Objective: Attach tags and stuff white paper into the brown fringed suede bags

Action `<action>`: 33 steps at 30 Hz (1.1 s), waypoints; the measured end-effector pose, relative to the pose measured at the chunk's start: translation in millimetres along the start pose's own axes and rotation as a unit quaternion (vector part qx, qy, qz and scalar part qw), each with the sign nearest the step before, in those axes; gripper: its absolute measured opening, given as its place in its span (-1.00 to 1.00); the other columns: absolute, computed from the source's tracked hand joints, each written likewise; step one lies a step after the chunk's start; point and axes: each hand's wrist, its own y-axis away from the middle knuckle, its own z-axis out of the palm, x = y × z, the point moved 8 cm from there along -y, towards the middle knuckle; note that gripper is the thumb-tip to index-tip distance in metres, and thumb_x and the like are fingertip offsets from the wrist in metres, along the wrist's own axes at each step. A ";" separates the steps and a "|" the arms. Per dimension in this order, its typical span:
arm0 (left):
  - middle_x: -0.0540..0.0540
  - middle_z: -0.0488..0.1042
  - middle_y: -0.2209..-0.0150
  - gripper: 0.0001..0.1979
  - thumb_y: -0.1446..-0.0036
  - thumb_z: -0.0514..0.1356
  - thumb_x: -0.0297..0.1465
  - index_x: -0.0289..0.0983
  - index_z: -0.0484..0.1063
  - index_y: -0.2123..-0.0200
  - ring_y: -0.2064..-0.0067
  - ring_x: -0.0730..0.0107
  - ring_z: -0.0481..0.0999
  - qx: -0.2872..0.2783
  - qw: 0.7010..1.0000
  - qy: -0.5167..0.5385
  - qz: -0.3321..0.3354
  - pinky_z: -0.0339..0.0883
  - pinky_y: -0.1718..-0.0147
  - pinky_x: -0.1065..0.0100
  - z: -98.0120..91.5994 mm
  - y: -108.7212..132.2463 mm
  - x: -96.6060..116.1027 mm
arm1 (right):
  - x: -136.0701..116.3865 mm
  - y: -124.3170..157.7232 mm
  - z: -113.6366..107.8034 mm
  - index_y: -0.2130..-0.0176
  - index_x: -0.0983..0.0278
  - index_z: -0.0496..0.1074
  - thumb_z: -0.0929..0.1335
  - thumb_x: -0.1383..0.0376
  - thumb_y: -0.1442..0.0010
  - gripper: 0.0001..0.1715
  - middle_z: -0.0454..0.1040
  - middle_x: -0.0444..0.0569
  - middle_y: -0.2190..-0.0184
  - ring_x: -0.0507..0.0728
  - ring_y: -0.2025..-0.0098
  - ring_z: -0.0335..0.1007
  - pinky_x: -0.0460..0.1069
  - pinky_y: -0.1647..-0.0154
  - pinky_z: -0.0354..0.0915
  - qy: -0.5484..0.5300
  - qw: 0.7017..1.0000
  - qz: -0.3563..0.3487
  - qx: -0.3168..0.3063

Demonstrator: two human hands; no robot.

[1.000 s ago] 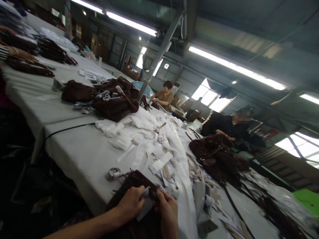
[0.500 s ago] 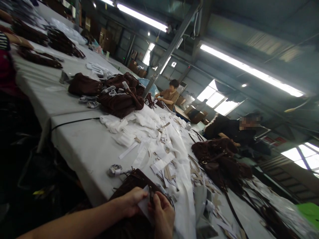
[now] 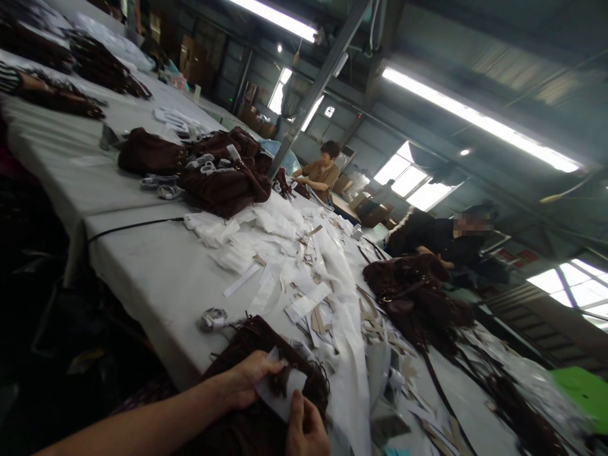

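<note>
A dark brown fringed bag [image 3: 266,342] lies at the near edge of the long white table [image 3: 156,278]. My left hand [image 3: 249,377] rests on it and pinches a white paper strip [image 3: 280,394] with a bit of brown fringe over it. My right hand [image 3: 304,427] is at the bottom edge, its fingers on the lower end of the same strip. A small roll of tape [image 3: 213,318] lies just left of the bag.
White paper strips and card scraps [image 3: 304,278] litter the table's middle. More brown bags [image 3: 223,180] are piled further back, another heap [image 3: 413,297] to the right. Two people work across the table. A black strap [image 3: 133,226] crosses the left part.
My left hand has slid right along the strip and now pins it flat on the bag; my right hand has dropped lower toward the frame's edge. The view has shifted slightly.
</note>
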 end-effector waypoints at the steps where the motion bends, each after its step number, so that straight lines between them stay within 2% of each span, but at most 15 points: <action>1: -0.03 0.46 0.56 -0.73 0.17 0.40 -0.32 -0.39 0.47 0.44 0.52 0.40 0.45 0.002 1.000 -0.003 0.001 0.32 0.46 0.38 -0.6 0.1 -0.4 | -3.5 -0.2 2.4 0.45 0.13 0.53 0.30 -0.18 -0.01 -0.50 0.55 -0.06 0.57 0.22 0.48 0.45 0.01 0.47 0.23 0.012 1.000 -0.006 -0.012; 4: -0.04 0.49 0.54 -0.69 0.23 0.43 -0.32 -0.41 0.50 0.44 0.50 0.41 0.45 0.012 1.000 -0.015 0.007 0.30 0.45 0.41 -1.6 2.0 -0.6 | -11.5 -0.7 10.2 0.43 0.11 0.55 0.29 -0.17 -0.03 -0.51 0.56 -0.06 0.53 0.22 0.44 0.46 0.01 0.43 0.24 0.015 0.999 -0.028 -0.017; 7: -0.07 0.51 0.51 -0.67 0.25 0.43 -0.32 -0.43 0.52 0.43 0.49 0.43 0.45 0.010 0.999 -0.026 0.020 0.29 0.44 0.43 1.2 6.8 1.2 | -18.6 -1.1 14.4 0.36 0.14 0.57 0.24 -0.14 -0.11 -0.48 0.58 -0.01 0.47 0.21 0.42 0.48 -0.01 0.43 0.26 0.022 0.995 -0.097 0.027; 11: -0.06 0.53 0.43 -0.71 0.19 0.38 -0.40 -0.40 0.52 0.34 0.41 0.42 0.47 -0.014 0.996 -0.066 0.057 0.30 0.33 0.43 9.0 14.4 7.3 | -35.3 8.9 21.2 0.31 0.24 0.56 0.12 -0.08 -0.25 -0.36 0.52 0.05 0.47 0.14 0.48 0.45 -0.04 0.53 0.22 0.100 0.960 -0.247 0.080; 14: -0.05 0.53 0.38 -0.76 0.11 0.28 -0.44 -0.38 0.51 0.30 0.36 0.40 0.47 0.003 0.984 -0.157 0.086 0.30 0.29 0.42 8.2 16.6 13.4 | -44.4 18.4 26.4 0.28 0.27 0.55 0.06 0.03 -0.33 -0.37 0.47 0.03 0.49 0.10 0.51 0.43 -0.06 0.56 0.19 0.169 0.933 -0.305 0.090; 17: -0.02 0.51 0.40 -0.79 0.08 0.19 -0.46 -0.37 0.50 0.31 0.37 0.38 0.43 0.051 0.949 -0.291 0.108 0.28 0.35 0.43 2.3 16.5 21.3 | -47.5 22.4 27.8 0.27 0.28 0.55 0.05 0.07 -0.35 -0.37 0.46 0.02 0.49 0.09 0.51 0.42 -0.07 0.56 0.19 0.181 0.926 -0.321 0.079; 20: 0.01 0.48 0.46 -0.84 0.12 0.17 -0.50 -0.37 0.49 0.39 0.41 0.39 0.39 0.066 0.929 -0.345 0.118 0.23 0.43 0.45 1.1 16.2 26.6 | -40.8 18.7 24.3 0.30 0.26 0.55 0.10 0.01 -0.32 -0.40 0.49 0.02 0.48 0.10 0.48 0.44 -0.07 0.51 0.23 0.132 0.946 -0.286 0.072; 23: 0.03 0.47 0.47 -0.81 0.15 0.15 -0.53 -0.35 0.50 0.39 0.41 0.39 0.38 0.056 0.925 -0.353 0.130 0.19 0.45 0.46 3.8 17.1 29.6 | -29.7 13.6 19.0 0.34 0.22 0.56 0.16 -0.06 -0.26 -0.43 0.51 0.01 0.48 0.12 0.48 0.44 -0.07 0.50 0.24 0.079 0.966 -0.229 0.089; 25: 0.04 0.46 0.47 -0.82 0.16 0.15 -0.53 -0.34 0.49 0.40 0.40 0.39 0.37 0.050 0.923 -0.355 0.141 0.18 0.44 0.46 4.8 18.2 30.6 | -28.6 13.8 18.9 0.34 0.22 0.57 0.17 -0.07 -0.24 -0.43 0.52 0.01 0.49 0.13 0.48 0.44 -0.07 0.51 0.24 0.072 0.967 -0.223 0.097; 29: 0.07 0.40 0.53 -0.92 0.17 0.18 -0.52 -0.32 0.45 0.50 0.42 0.42 0.30 0.044 0.930 -0.333 0.149 0.15 0.43 0.45 2.3 18.3 28.5 | -42.5 22.4 29.7 0.31 0.24 0.56 0.13 0.02 -0.31 -0.44 0.49 0.00 0.48 0.09 0.47 0.45 -0.08 0.48 0.25 0.088 0.950 -0.290 0.069; 33: 0.05 0.38 0.54 -0.94 0.15 0.18 -0.47 -0.34 0.44 0.52 0.43 0.43 0.28 0.012 0.953 -0.276 0.123 0.14 0.43 0.45 3.6 17.6 21.8 | -53.2 30.0 41.4 0.30 0.27 0.54 0.11 0.11 -0.35 -0.47 0.44 -0.02 0.51 0.07 0.48 0.43 -0.10 0.43 0.26 0.083 0.935 -0.344 0.031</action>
